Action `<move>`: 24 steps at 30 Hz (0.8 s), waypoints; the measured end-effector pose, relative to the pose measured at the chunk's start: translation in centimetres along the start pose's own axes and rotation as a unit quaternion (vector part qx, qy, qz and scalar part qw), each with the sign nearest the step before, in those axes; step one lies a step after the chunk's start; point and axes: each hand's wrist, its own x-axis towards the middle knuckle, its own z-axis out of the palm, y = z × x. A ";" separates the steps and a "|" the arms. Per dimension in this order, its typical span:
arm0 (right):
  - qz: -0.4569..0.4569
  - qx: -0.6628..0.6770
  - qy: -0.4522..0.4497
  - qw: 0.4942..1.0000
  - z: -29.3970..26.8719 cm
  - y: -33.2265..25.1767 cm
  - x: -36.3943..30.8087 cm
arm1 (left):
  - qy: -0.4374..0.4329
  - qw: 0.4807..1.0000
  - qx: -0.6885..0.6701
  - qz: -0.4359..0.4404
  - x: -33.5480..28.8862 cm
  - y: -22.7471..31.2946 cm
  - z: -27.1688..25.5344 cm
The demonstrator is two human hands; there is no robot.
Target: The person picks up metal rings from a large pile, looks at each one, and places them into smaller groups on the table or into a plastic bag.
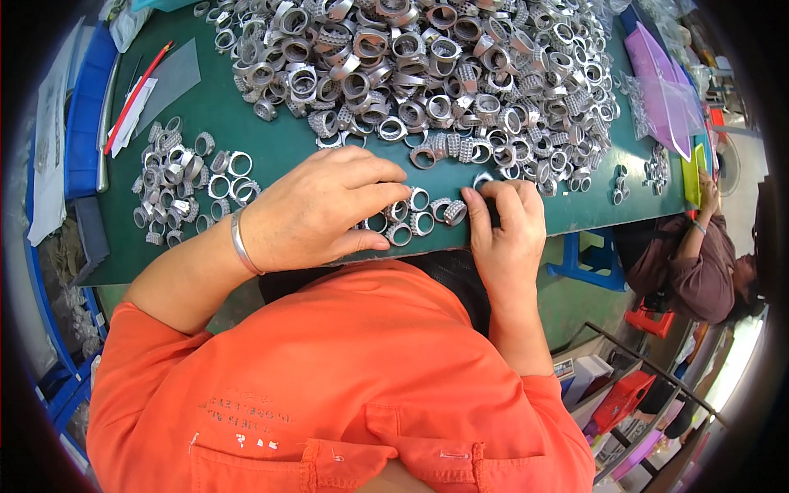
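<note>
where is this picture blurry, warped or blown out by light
In the head view, fisheye distortion bows the near edge of the green table and the corners fall to black; in the head view, a bright strip at lower right washes out white; also there, the ring by the fingertips of the right hand looks smeared, perhaps from motion.

Small-parts workshop suggested: large heap of silver-grey metal rings (411, 78) spread over flat green tabletop (267, 146); blue plastic bin (87, 111) and translucent lilac plastic tray (657, 82) kept at edges; brown-sleeved co-worker (703, 275) seen at right; blue plastic stool (596, 278) placed on greenish floor (565, 316).
</note>
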 end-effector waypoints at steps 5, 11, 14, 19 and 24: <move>-0.011 0.073 0.016 0.997 -0.6 0.9 -0.6 | -0.004 1.000 0.004 -0.006 0.0 0.1 0.0; 0.136 0.410 -0.005 0.902 -1.3 1.4 -1.8 | 0.000 1.000 0.001 -0.001 0.1 0.0 0.0; 0.148 0.503 -0.026 0.851 -1.3 1.9 -2.4 | 0.002 1.000 0.001 0.003 0.1 0.1 0.0; 0.121 0.523 -0.024 0.843 -1.2 1.9 -2.4 | 0.002 1.000 0.006 0.004 0.2 0.1 0.0; 0.116 0.534 -0.028 0.837 -1.3 1.9 -2.5 | 0.005 1.000 0.005 0.008 0.2 0.0 0.0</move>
